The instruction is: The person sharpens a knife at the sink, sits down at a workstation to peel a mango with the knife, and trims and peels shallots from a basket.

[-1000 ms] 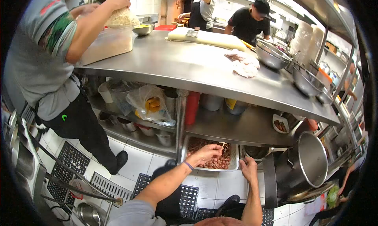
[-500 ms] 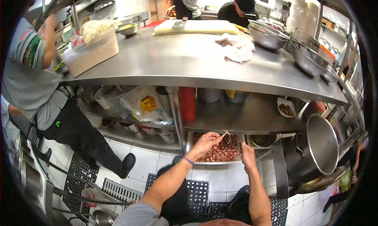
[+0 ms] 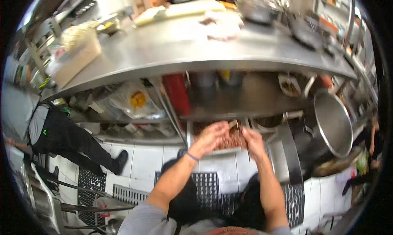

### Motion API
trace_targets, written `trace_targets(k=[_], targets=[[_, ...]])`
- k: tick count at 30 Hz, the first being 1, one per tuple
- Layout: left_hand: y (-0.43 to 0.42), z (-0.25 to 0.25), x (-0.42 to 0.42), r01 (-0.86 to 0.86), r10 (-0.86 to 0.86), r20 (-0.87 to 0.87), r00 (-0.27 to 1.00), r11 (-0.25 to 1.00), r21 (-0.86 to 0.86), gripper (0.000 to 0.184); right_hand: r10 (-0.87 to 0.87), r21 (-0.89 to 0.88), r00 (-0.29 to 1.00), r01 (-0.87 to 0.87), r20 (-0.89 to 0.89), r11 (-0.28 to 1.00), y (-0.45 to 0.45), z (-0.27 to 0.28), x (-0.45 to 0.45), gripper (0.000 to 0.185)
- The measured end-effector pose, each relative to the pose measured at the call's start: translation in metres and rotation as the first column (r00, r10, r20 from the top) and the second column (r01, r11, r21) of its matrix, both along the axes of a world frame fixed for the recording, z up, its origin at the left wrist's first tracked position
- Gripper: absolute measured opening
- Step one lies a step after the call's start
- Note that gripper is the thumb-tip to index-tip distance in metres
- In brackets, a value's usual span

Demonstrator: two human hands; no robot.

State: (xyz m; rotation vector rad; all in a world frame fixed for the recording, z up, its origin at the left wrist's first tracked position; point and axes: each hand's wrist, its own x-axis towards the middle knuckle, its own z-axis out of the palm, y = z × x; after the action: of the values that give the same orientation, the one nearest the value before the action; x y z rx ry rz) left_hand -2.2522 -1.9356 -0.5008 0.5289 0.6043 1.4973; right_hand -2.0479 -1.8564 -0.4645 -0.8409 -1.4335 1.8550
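Low in front of me, a white tray (image 3: 224, 152) of small reddish bulbs, perhaps shallots, sits under the steel counter. Over its left part is my left hand (image 3: 212, 137), its fingers pinched on a small pale, stringy piece (image 3: 233, 123). My right hand (image 3: 252, 141) is at the tray's right side, close to the same piece, with its fingers bent together. Motion blur hides what the right fingers hold, if anything. Both hands partly cover the bulbs.
Above the tray runs the steel counter (image 3: 176, 50) with a cloth (image 3: 223, 26), bowls and a plastic tub (image 3: 77, 59). A large pot (image 3: 333, 124) stands at the right. A person's dark-trousered legs (image 3: 73, 140) are at the left.
My right hand has moved up and inward toward my left hand and the pale piece. The view has tilted down, and the person at the left now stands farther left.
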Motion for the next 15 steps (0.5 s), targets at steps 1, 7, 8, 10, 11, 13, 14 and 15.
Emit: trace_targets(k=[1,7,8,10,11,13,14,15], targets=[[0.003,0.001,0.003,-0.069,0.068,-0.022,0.997,0.997,-0.033,0.028,-0.002,0.008,1.000,0.002,0.019,1.000,0.002,-0.003,-0.001,0.035],[-0.004,0.012,0.006,-0.056,0.056,-0.011,0.998,0.998,-0.001,0.031,-0.013,0.166,1.000,0.016,-0.022,0.986,-0.007,-0.009,-0.008,0.022],[-0.003,0.009,0.006,-0.063,0.063,-0.018,0.998,0.998,-0.006,0.029,-0.013,0.224,1.000,0.012,0.006,0.974,-0.010,-0.010,-0.009,0.023],[-0.001,0.012,0.010,-0.092,0.092,0.006,0.996,0.996,-0.003,0.027,0.014,0.298,0.997,-0.037,0.079,0.954,-0.015,0.004,-0.007,0.030],[0.001,0.011,0.011,-0.119,0.119,0.014,0.993,0.993,-0.001,0.027,-0.001,0.331,0.996,-0.030,0.091,0.943,-0.016,0.005,-0.008,0.030],[0.003,0.010,0.007,-0.114,0.114,0.011,0.993,0.993,0.017,0.027,-0.033,0.401,0.993,-0.017,0.116,0.916,-0.015,0.003,-0.010,0.030],[0.002,0.009,0.007,-0.156,0.157,-0.019,0.987,0.988,0.012,0.027,-0.061,0.469,0.988,-0.014,0.144,0.883,-0.012,-0.009,-0.013,0.034],[0.001,0.010,0.008,-0.198,0.198,-0.051,0.979,0.980,0.011,0.028,-0.005,0.408,0.985,-0.067,0.172,0.910,-0.013,-0.008,-0.013,0.035]])
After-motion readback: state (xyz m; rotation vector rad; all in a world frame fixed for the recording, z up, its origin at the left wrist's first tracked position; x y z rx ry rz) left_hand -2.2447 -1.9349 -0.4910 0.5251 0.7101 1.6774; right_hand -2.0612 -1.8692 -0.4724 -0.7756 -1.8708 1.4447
